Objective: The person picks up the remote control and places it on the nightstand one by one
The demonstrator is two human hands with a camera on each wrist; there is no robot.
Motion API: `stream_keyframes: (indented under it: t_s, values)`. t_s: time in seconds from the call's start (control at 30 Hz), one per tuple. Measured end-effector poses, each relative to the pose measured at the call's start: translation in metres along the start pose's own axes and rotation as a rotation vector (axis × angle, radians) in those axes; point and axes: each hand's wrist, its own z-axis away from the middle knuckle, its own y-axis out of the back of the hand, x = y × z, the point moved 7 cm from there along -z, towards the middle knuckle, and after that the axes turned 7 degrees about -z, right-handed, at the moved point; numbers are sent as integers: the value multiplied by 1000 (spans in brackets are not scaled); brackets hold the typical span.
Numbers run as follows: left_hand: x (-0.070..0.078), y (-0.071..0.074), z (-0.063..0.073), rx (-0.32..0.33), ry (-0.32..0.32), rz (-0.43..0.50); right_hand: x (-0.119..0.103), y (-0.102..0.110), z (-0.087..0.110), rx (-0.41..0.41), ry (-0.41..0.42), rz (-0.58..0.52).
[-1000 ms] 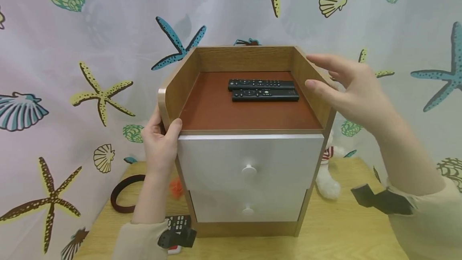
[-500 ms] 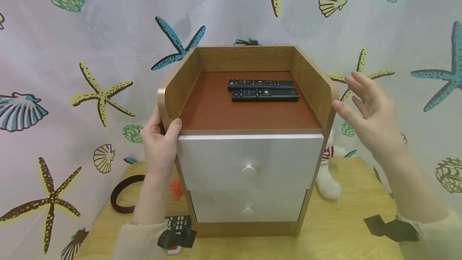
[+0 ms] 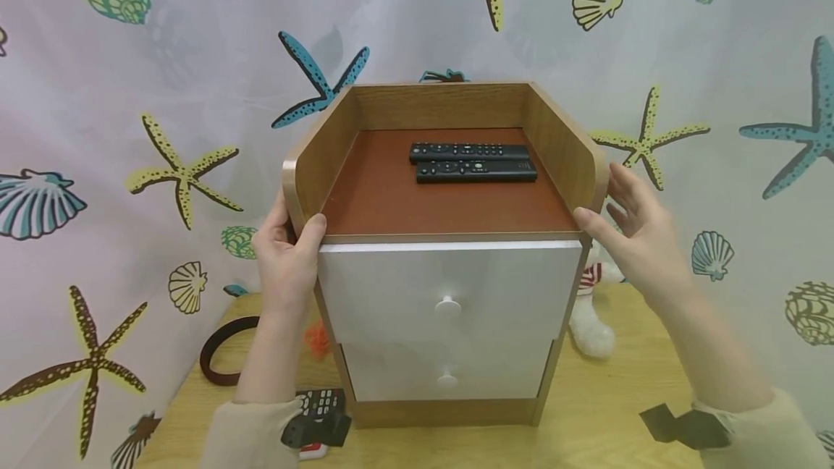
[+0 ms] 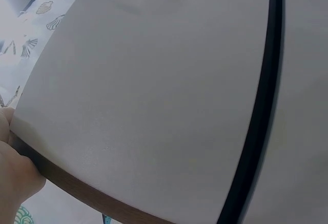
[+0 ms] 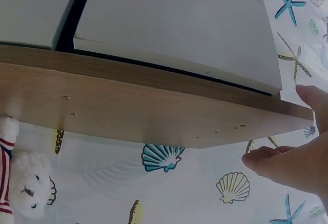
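A small wooden bedside cabinet (image 3: pixel 446 411) with two white drawers stands upright in the middle of the head view. My left hand (image 3: pixel 287 263) grips its left side panel (image 3: pixel 319 168), thumb on the front edge and fingers round the outside. At the right side panel (image 3: pixel 567 150), my right hand (image 3: pixel 635 237) is spread around the front edge. In the right wrist view, the right fingers (image 5: pixel 271 160) show a gap from the panel. Two black remote controls (image 3: pixel 476 171) lie side by side on the brown top. The upper drawer (image 3: pixel 391 288) sits slightly proud of the lower drawer (image 3: pixel 391 368).
The cabinet stands on a wooden table (image 3: pixel 606 411). At its left are a dark ring-shaped band (image 3: pixel 218 342), an orange object (image 3: pixel 317 339) and another remote (image 3: pixel 326 404), partly behind the left sleeve. A white plush toy (image 3: pixel 593 324) is at the right. A patterned curtain (image 3: pixel 195 56) hangs behind.
My right hand has moved from above the right side panel, out to the right, then down and in to its front edge. The left hand has kept its hold.
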Motion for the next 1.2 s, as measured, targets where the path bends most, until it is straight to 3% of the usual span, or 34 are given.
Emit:
stream_keyframes:
  t_s: [0.17, 0.43, 0.7, 0.9, 1.2]
  values:
    - [-1, 1, 0, -3, 13, -12, 4, -13, -2, -17, -19, -26]
    - [0, 1, 1, 0, 7, -32, 10, -23, -3, -9, -57, 49]
    - [0, 1, 1, -2, 15, -28, 13, -27, -6, -5, -31, 46]
    - [1, 1, 0, 11, -16, -10, 13, -29, -6, 4, -39, 77]
    - [1, 0, 1, 4, -21, -19, 12, -31, -6, 22, -28, 39]
